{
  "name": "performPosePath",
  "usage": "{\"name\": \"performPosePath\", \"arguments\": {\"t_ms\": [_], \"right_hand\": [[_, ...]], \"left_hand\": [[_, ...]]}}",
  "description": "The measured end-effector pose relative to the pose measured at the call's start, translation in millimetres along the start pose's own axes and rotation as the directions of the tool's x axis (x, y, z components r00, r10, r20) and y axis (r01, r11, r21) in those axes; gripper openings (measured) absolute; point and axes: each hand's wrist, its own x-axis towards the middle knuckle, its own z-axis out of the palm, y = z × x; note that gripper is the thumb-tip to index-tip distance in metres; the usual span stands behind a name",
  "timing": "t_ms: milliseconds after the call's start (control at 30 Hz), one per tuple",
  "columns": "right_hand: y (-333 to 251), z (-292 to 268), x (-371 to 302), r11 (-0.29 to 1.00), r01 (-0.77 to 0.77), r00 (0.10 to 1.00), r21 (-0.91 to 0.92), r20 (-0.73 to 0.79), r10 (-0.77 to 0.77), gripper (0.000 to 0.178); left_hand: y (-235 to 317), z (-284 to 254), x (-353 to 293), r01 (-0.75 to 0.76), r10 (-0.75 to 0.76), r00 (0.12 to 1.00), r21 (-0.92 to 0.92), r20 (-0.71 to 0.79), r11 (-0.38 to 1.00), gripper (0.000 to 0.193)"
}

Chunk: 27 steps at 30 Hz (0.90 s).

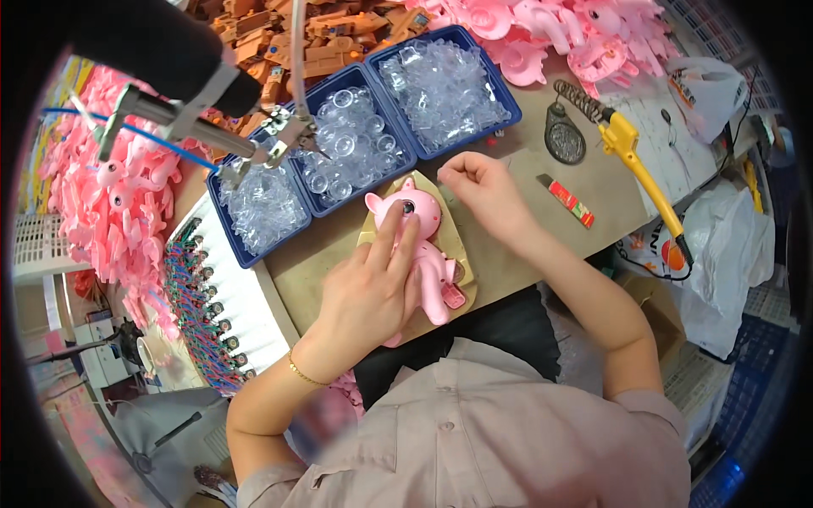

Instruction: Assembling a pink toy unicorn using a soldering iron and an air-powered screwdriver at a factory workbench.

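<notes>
Left hand (373, 292) lies flat, fingers extended, pressing the pink toy (417, 245) onto a tan pad (457, 245) on the worktop (517, 271). Right hand (478, 186) closed in a loose fist just beside the toy's head, near the blue trays (508, 110) of clear parts

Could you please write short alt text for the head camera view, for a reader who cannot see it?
A person's left hand presses a pink toy animal flat on a tan pad, while the right hand, loosely closed, rests beside its head. Behind sit blue trays of clear plastic parts, with piles of pink toy shells and a yellow soldering iron nearby.
</notes>
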Motion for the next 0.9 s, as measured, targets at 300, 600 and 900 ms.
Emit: {"name": "performPosePath", "arguments": {"t_ms": [300,600,900], "right_hand": [[-4.6,18.6,-7.2,0.794,0.234,0.967,-0.562,0.052,-0.248,0.016],[-62.8,-0.6,5.2,0.895,-0.378,0.858,-0.237,0.273,0.434,0.026],[-58.0,-12.8,16.9,0.714,-0.697,0.673,0.071,0.408,0.617,0.022]], "left_hand": [[-4.3,17.7,-11.3,0.013,-0.011,0.989,0.013,-0.145,1.000,0.050],[0.4,17.4,-13.9,0.030,-0.025,0.996,0.059,-0.082,0.998,0.054],[-0.7,24.2,-13.7,0.038,-0.036,0.992,0.012,-0.125,0.999,0.053]]}}
